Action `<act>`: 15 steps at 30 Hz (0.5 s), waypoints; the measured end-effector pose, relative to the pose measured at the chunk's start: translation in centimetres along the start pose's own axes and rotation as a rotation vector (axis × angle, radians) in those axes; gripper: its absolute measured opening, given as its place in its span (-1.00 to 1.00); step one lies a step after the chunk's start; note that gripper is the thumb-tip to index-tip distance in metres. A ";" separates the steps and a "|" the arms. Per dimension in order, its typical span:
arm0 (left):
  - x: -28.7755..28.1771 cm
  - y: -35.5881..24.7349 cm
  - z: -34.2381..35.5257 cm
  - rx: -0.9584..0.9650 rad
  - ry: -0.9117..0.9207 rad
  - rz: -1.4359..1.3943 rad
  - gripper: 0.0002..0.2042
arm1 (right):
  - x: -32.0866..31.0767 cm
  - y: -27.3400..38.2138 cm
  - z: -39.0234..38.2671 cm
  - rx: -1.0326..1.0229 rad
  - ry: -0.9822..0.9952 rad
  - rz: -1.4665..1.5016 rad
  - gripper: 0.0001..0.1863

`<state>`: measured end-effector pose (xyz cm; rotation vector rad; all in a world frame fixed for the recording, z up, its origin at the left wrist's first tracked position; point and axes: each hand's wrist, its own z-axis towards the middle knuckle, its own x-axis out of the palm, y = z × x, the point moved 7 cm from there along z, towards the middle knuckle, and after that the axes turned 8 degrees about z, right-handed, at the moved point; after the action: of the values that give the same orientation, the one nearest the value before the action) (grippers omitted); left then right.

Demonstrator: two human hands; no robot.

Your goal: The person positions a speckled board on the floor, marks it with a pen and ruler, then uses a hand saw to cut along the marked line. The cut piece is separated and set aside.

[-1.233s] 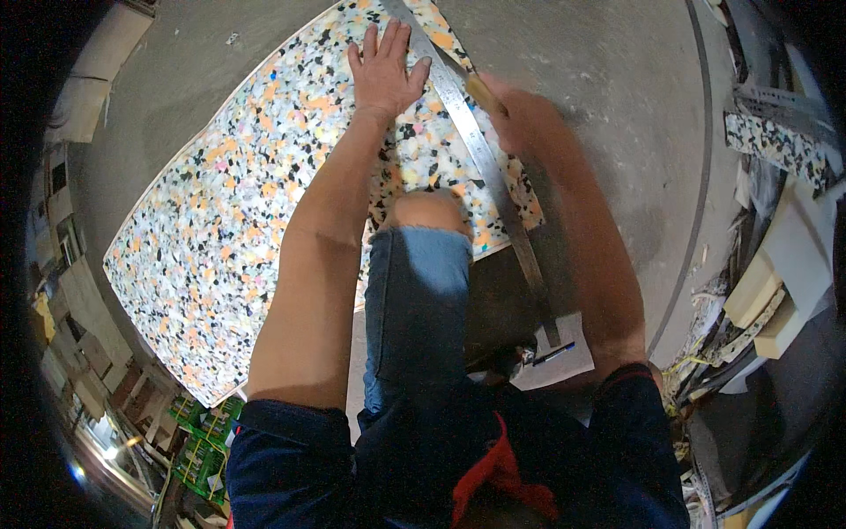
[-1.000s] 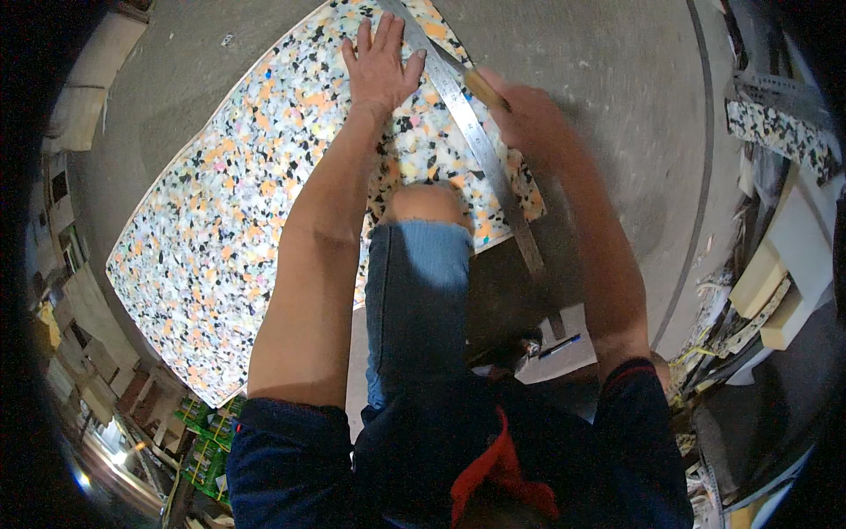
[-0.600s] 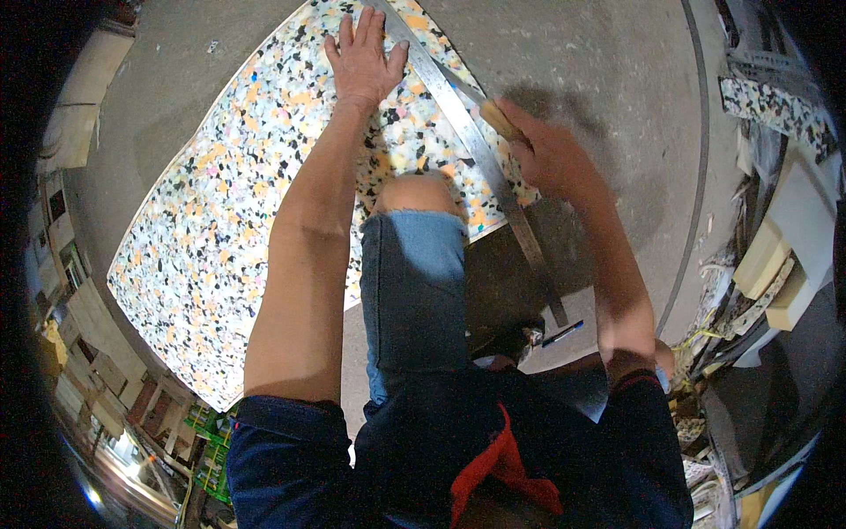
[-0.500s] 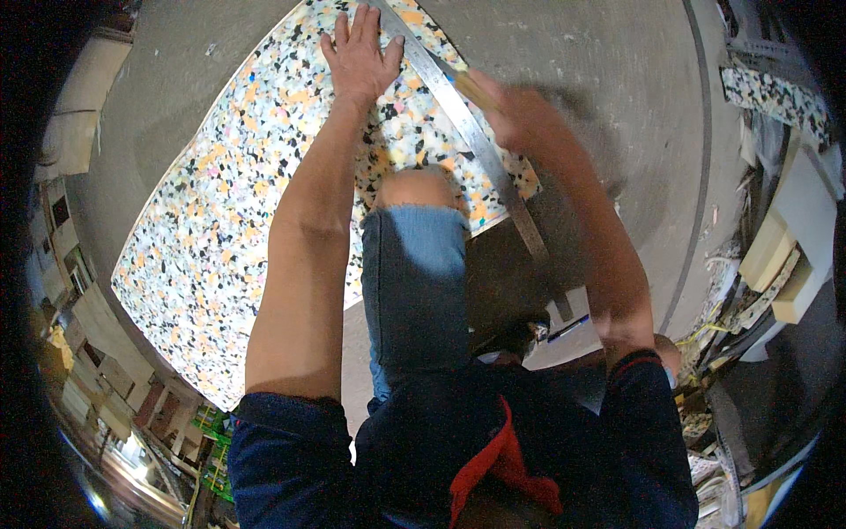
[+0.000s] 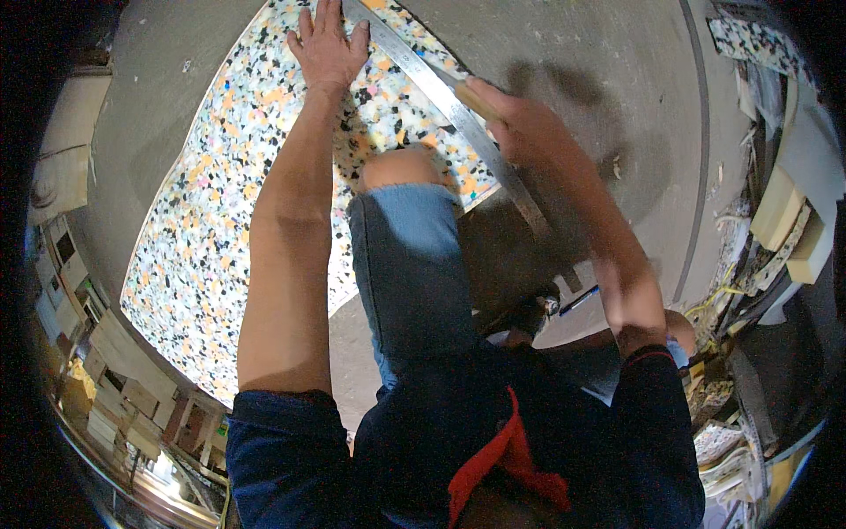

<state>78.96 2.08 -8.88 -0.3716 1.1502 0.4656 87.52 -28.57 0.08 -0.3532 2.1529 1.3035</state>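
Most of the speckled foam sheet (image 5: 194, 238) lies left in the scene, on the grey floor (image 5: 617, 35). Spread flat, the left hand (image 5: 330, 51) rests on its far part, thumb beside a metal ruler (image 5: 441, 93). The right hand (image 5: 524, 128), curled around a tan-handled tool (image 5: 478, 101), is just right of the ruler. A bare knee (image 5: 401, 167) covers part of the sheet's near side.

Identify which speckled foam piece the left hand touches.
The large speckled sheet under the metal ruler: the left hand rests on it, while smaller speckled pieces lie apart at the right.
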 end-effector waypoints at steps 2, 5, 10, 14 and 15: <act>0.0 0.1 0.0 -0.006 -0.001 -0.043 -0.31 | 0.6 -0.4 0.0 0.013 0.026 -0.018 -0.26; 0.0 0.2 0.0 0.003 -0.005 0.006 -0.30 | 0.9 -1.9 -4.3 0.105 0.078 -0.016 -0.28; -0.1 0.4 -0.1 0.014 0.000 -0.035 -0.31 | 0.0 -2.1 -9.5 0.154 0.053 0.008 -0.30; -0.1 0.6 0.1 0.032 -0.005 -0.045 -0.32 | 0.7 -1.1 -5.8 0.148 0.042 -0.020 -0.30; 0.0 0.6 0.1 0.036 0.006 -0.024 -0.31 | 1.0 -1.1 -5.3 0.157 0.056 -0.047 -0.30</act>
<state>78.71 2.65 -8.90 -0.3555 1.1571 0.4229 85.43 -33.60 0.49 -0.3773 2.2627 1.1020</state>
